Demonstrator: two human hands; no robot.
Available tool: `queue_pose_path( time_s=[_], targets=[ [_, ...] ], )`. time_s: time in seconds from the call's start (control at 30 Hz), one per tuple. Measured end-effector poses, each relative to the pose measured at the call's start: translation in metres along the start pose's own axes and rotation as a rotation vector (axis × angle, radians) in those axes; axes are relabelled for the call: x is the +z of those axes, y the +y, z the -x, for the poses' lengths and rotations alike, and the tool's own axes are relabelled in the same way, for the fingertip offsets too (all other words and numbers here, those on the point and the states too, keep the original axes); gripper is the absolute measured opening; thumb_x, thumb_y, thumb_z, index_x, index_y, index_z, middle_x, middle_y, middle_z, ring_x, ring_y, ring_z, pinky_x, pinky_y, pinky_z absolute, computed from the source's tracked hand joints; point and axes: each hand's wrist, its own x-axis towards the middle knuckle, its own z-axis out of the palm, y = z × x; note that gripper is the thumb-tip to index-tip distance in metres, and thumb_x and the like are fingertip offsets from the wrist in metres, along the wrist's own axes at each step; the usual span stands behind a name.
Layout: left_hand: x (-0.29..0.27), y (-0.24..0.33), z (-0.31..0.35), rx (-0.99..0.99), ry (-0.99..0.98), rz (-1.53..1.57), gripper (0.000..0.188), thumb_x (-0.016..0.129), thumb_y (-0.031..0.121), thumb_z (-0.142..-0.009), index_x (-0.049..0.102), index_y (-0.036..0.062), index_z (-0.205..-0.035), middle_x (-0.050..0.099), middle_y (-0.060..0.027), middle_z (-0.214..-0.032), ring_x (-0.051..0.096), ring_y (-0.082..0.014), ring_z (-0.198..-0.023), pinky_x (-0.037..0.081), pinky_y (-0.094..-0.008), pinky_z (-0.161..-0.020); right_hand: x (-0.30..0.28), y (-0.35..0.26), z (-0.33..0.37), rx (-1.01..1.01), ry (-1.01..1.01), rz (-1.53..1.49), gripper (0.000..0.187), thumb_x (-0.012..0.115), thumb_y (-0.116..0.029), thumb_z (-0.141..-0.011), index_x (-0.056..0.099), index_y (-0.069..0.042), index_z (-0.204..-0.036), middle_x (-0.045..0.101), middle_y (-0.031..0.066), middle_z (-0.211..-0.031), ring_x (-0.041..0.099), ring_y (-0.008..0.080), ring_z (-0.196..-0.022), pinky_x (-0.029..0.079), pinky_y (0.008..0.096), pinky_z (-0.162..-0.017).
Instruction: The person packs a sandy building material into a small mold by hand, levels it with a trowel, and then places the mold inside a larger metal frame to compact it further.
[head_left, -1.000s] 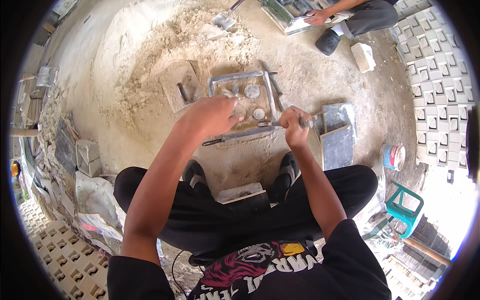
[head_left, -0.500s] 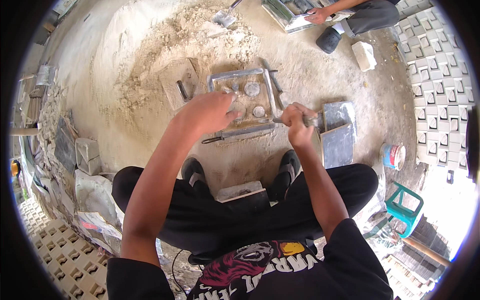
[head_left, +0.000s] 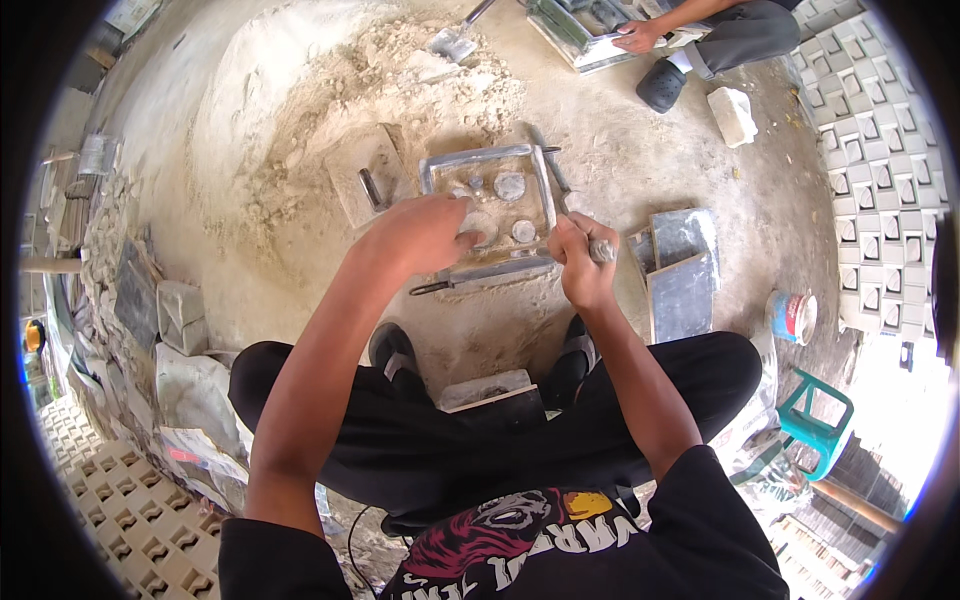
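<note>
The person sits low on the sandy ground (head_left: pixel 300 290), knees spread in black trousers, with a small grey block (head_left: pixel 488 388) between the shoes. That leaves only a narrow strip of bare ground between the feet and the work.

Just past it lies a square metal mould (head_left: pixel 488 205), its near rail toward the person, with round grey lumps of cement inside. The left hand (head_left: pixel 420 235) reaches over the near left part of the mould, fingers bent together and pressing down into the fill; I cannot tell whether they pinch anything. The right hand (head_left: pixel 578 262) is at the mould's near right corner, fingers clamped round the handle of a metal tool (head_left: pixel 601 250). A thin dark rod (head_left: pixel 432 287) lies on the ground along the near rail, under the left wrist.

On the right, two flat grey metal plates (head_left: pixel 680 268) lie close to the mould, hemming in the right hand's side. A small paint can (head_left: pixel 792 315) and a green plastic stool (head_left: pixel 815 425) stand further right. On the left a flat slab (head_left: pixel 362 180) sits just beside the mould.

Beyond rises a heap of pale sand (head_left: pixel 400 80) with a shovel (head_left: pixel 455 40) in it. At the far edge another person's hand (head_left: pixel 636 36) rests on a second mould (head_left: pixel 580 25).
</note>
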Motion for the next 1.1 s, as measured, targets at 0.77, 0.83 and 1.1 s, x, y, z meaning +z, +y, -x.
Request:
queue_pose_path(
  time_s=[0.77,0.83,1.1],
  targets=[
    [-0.001,-0.013,0.01,-0.007,0.064,0.019,0.045,0.056,0.036,-0.089,0.054,-0.0009,-0.115,0.062,-0.0226,-0.098,0.059,-0.0387,-0.095,0.047,-0.0459,-0.08,0.032,-0.006,0.004,0.03,-0.023,-0.052,0.028,0.054,-0.006,-0.088,0.045,0.0,-0.062,0.037,-0.0032,-0.058,0.033,0.0039,-0.058,0.028,0.0252,-0.049],
    [0.002,-0.014,0.012,0.001,0.066,0.031,0.044,0.056,0.036,-0.089,0.054,-0.0012,-0.114,0.062,-0.0229,-0.097,0.059,-0.0388,-0.094,0.046,-0.0462,-0.08,0.032,-0.009,0.008,0.01,-0.036,-0.037,0.026,0.054,-0.005,-0.088,0.047,0.001,-0.064,0.039,-0.003,-0.059,0.034,0.004,-0.059,0.03,0.0242,-0.05],
    [-0.001,-0.012,0.013,0.017,0.061,0.035,0.041,0.056,0.034,-0.089,0.055,-0.0017,-0.11,0.062,-0.023,-0.094,0.06,-0.0387,-0.09,0.047,-0.0471,-0.078,0.029,-0.016,-0.001,0.014,-0.106,-0.049,0.027,0.052,-0.003,-0.088,0.048,0.001,-0.062,0.04,-0.0059,-0.059,0.035,0.0025,-0.059,0.03,0.0236,-0.049]
  ],
)
